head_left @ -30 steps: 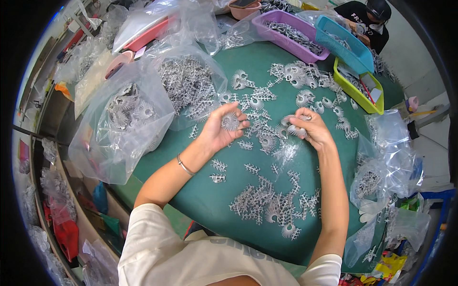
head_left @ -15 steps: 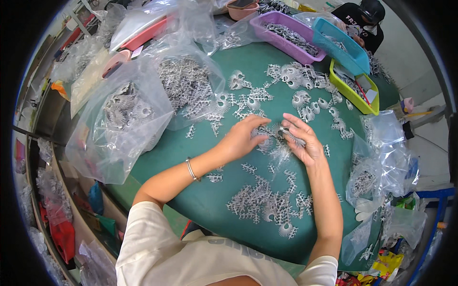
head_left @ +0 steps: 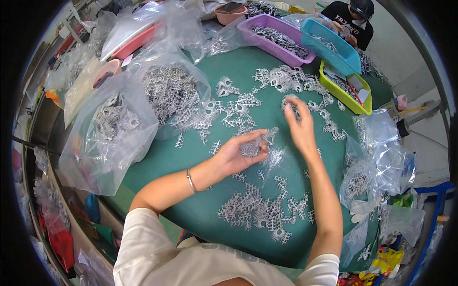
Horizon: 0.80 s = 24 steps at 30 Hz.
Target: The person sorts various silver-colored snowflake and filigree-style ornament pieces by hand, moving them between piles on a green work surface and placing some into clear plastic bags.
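My left hand (head_left: pixel 241 153), with a silver bangle on its wrist, pinches a small clear plastic bag (head_left: pixel 273 159). Grey, ribbed fan-shaped pieces (head_left: pixel 250 148) show at its fingers; whether they are inside the bag is hard to tell. Farther out to the right, my right hand (head_left: pixel 300 125) reaches over a ring-like grey fan-shaped piece (head_left: pixel 288 101) on the green table (head_left: pixel 191 190), fingers stretched and slightly curved. Its fingertips partly cover that piece. Several branched grey pieces (head_left: pixel 253 205) lie in a loose heap in front of my body.
At the left stand clear bags of fan-shaped pieces (head_left: pixel 112 117) and branched pieces (head_left: pixel 171 88). A purple basket (head_left: pixel 248 35), a blue basket (head_left: pixel 353 62) and a lime-green basket (head_left: pixel 365 107) line the far right. Clear bags (head_left: pixel 381 143) lie at the right edge. Another person (head_left: pixel 353 24) sits beyond.
My right hand has left the pieces beside my left hand and moved up and away to the fan-shaped piece. My left hand has turned and come slightly nearer, keeping the bag. The view has shifted slightly.
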{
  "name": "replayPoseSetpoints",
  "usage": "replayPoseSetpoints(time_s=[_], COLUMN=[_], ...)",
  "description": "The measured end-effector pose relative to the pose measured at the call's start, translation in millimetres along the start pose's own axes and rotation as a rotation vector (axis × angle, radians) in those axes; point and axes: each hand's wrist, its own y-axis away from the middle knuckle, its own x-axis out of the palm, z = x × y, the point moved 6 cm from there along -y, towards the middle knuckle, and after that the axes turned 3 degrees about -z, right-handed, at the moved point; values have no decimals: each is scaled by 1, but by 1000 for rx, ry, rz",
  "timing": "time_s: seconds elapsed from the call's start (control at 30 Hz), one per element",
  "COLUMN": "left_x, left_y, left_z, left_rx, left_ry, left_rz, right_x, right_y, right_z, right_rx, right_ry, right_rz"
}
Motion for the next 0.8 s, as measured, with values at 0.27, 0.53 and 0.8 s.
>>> replayPoseSetpoints(time_s=[0.27, 0.53, 0.8], left_x=[20, 0, -2], left_y=[12, 3, 1], left_z=[-3, -3, -4], left_rx=[-50, 16, 64], left_ry=[71, -210, -221], left_rz=[180, 50, 61], right_x=[5, 7, -7], right_y=[-78, -125, -62], right_z=[-109, -144, -125], right_rx=[-36, -11, -47], right_ry=[545, 822, 624], right_rz=[-87, -67, -62])
